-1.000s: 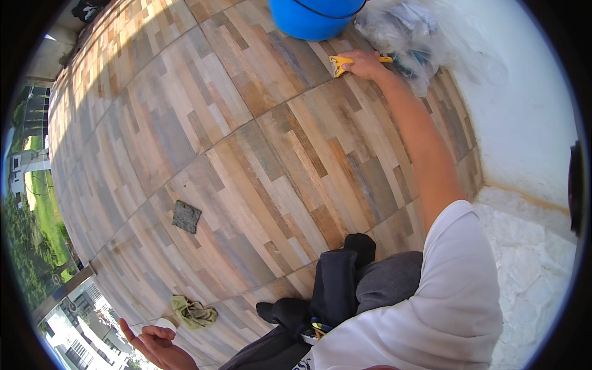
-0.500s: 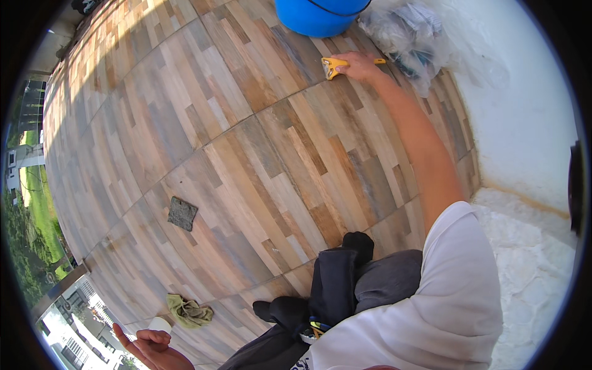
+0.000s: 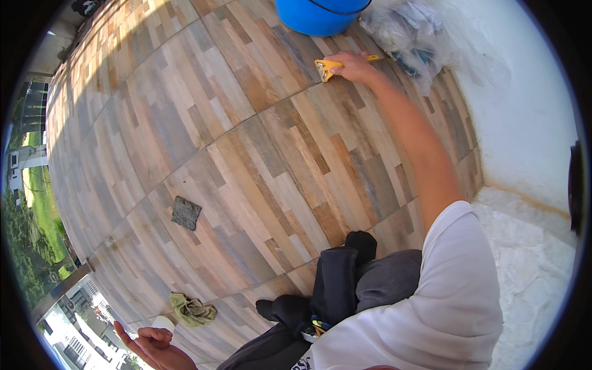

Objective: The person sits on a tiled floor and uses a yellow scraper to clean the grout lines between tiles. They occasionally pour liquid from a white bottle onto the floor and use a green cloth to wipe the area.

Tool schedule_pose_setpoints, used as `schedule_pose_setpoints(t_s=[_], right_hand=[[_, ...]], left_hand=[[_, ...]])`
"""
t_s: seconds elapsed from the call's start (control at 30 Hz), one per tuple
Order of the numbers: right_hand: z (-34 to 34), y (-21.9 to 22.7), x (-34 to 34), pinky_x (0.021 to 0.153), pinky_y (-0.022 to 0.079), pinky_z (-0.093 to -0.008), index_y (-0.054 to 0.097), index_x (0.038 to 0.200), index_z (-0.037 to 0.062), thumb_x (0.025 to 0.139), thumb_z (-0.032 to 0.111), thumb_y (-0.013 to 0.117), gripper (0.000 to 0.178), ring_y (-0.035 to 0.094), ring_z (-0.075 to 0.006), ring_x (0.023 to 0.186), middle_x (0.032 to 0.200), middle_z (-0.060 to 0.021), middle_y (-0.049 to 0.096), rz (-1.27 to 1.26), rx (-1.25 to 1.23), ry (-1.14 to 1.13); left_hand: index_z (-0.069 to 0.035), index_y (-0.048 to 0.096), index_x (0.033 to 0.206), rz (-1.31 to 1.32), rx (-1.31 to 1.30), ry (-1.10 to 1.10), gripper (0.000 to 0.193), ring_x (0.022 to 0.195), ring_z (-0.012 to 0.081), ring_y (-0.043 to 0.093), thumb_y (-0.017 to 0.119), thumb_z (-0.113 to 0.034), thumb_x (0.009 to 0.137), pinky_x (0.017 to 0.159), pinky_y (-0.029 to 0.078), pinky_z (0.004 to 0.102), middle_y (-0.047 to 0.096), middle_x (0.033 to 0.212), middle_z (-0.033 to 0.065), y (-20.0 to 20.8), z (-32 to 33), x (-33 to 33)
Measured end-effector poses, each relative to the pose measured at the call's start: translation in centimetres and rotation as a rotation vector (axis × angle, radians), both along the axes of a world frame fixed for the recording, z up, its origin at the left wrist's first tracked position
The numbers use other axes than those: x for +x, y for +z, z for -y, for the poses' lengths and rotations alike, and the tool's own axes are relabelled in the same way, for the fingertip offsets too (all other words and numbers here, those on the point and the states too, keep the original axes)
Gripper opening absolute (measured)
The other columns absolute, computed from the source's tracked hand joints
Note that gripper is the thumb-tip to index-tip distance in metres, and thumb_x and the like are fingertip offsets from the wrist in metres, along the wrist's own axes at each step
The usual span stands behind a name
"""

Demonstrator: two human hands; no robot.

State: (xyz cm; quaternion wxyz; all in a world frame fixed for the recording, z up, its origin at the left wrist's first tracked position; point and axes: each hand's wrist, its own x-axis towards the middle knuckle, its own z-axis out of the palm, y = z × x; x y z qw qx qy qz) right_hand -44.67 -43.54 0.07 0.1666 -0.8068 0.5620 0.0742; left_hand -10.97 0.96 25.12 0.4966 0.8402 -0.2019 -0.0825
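My right hand (image 3: 354, 65) reaches far out over the wood-look tiled floor (image 3: 246, 154), its fingers wrapped round the handle of a yellow scraper (image 3: 332, 65). The scraper's wide head points left and lies at the floor close to a tile joint. Down at the lower left, my left hand (image 3: 157, 351) is raised, index finger stretched out and the other fingers partly bent, with nothing visible in it. Just beyond it stands a white round container (image 3: 163, 323), partly covered by the hand. A crumpled olive cloth (image 3: 192, 310) lies beside that container.
A blue bucket (image 3: 317, 15) stands just beyond the scraper. Clear plastic bags (image 3: 410, 37) lie right of it, against the white wall (image 3: 518, 92). A dark grey scouring pad (image 3: 185, 213) rests on the floor left of centre. My bent legs (image 3: 336, 277) are at the lower middle.
My right hand has slid the scraper a short way left along the floor. The left hand keeps its pose, and the pad, cloth and bucket lie as before.
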Motion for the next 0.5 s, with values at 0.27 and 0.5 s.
schedule_pose_setpoints(t_s=[0.27, 0.5], right_hand=[[-1.5, -1.2, 2.6, 0.092, 0.021, -0.0435, 0.052, 0.120, 0.0271, 0.083, 0.036, 0.051, 0.038, 0.041, -0.0184, 0.116, 0.120, -0.0032, 0.051, 0.086, 0.008, 0.059], [-1.3, -1.0, 1.9, 0.088, 0.022, -0.0420, 0.053, 0.119, 0.0272, 0.083, 0.032, 0.052, 0.036, 0.044, -0.0175, 0.110, 0.109, -0.0017, 0.055, 0.103, 0.009, 0.012]], left_hand=[[-0.004, 0.024, 0.135, 0.009, -0.006, 0.000, 0.050, 0.054, 0.0072, 0.034, 0.036, -0.019, 0.088, 0.054, 0.029, 0.0192, 0.038, 0.063, -0.0008, -0.1, -0.1, -0.2], [-0.004, 0.024, 0.134, 0.000, -0.061, -0.033, 0.050, 0.054, 0.0071, 0.035, 0.036, -0.020, 0.089, 0.053, 0.030, 0.0189, 0.038, 0.063, -0.0011, 0.3, -0.9, 0.0]])
